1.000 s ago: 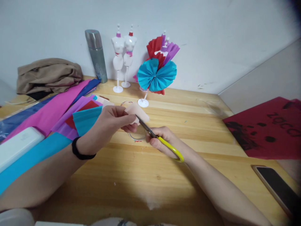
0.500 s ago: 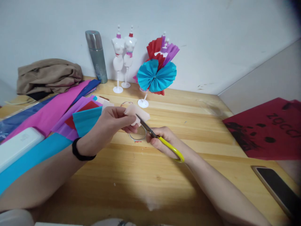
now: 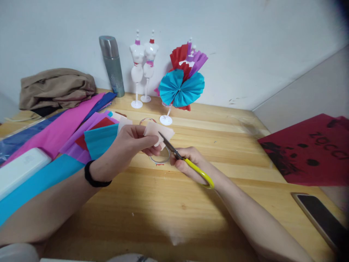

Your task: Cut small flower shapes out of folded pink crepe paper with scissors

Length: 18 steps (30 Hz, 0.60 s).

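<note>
My left hand (image 3: 131, 143) pinches a small folded piece of pale pink paper (image 3: 158, 131) above the wooden table (image 3: 169, 203). My right hand (image 3: 191, 163) grips yellow-handled scissors (image 3: 188, 160), whose blades point up-left and bite into the paper's right edge. A clear roll of tape (image 3: 159, 155) lies on the table just beneath the paper. A black band circles my left wrist.
Coloured tissue sheets (image 3: 68, 138) and a white case (image 3: 21, 169) lie at the left, a tan cloth (image 3: 57, 87) behind them. By the wall stand a steel flask (image 3: 111, 65), two white mannequins (image 3: 143, 69) and a paper-fan dress (image 3: 181, 82). Red bag (image 3: 308, 149) and phone (image 3: 321, 218) right.
The pink paper has turned slightly in my left hand and the scissors have crept a little along its edge. Both hands stay in the same place.
</note>
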{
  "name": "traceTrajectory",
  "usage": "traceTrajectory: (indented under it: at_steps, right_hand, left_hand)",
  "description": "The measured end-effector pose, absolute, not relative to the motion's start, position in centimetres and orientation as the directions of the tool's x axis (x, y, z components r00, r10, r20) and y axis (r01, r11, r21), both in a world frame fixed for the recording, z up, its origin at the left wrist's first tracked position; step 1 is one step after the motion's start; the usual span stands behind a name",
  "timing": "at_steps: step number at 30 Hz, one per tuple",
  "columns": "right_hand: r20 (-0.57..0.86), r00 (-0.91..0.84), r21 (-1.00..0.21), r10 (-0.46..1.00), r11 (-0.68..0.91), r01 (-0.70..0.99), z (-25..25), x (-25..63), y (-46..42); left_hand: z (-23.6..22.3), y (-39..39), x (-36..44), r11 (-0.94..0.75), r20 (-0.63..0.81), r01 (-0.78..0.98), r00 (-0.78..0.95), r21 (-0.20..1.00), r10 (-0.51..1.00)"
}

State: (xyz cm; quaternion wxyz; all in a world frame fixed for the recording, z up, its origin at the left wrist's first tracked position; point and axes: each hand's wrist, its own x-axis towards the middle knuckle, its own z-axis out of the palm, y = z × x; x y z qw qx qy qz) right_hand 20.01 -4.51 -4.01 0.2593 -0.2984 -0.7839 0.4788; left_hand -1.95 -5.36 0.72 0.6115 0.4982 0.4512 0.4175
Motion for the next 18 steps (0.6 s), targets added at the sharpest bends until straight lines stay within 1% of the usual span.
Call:
traceTrajectory:
  at_steps: [12,18]
  right_hand:
    - [0.111,-0.690,-0.911,0.715,0.351,0.217,-3.82,19.99,-4.54]
    - [0.088,-0.693,-0.911,0.716,0.340,0.235,-3.76,20.11,-4.59]
  left_hand:
    - [0.45,-5.26,-1.99,0.148,-0.127,-0.067,0.251,0.987,0.960]
    - [0.95,-5.44,-2.11,0.083,-0.075,-0.029,0.226,0.996,0.971]
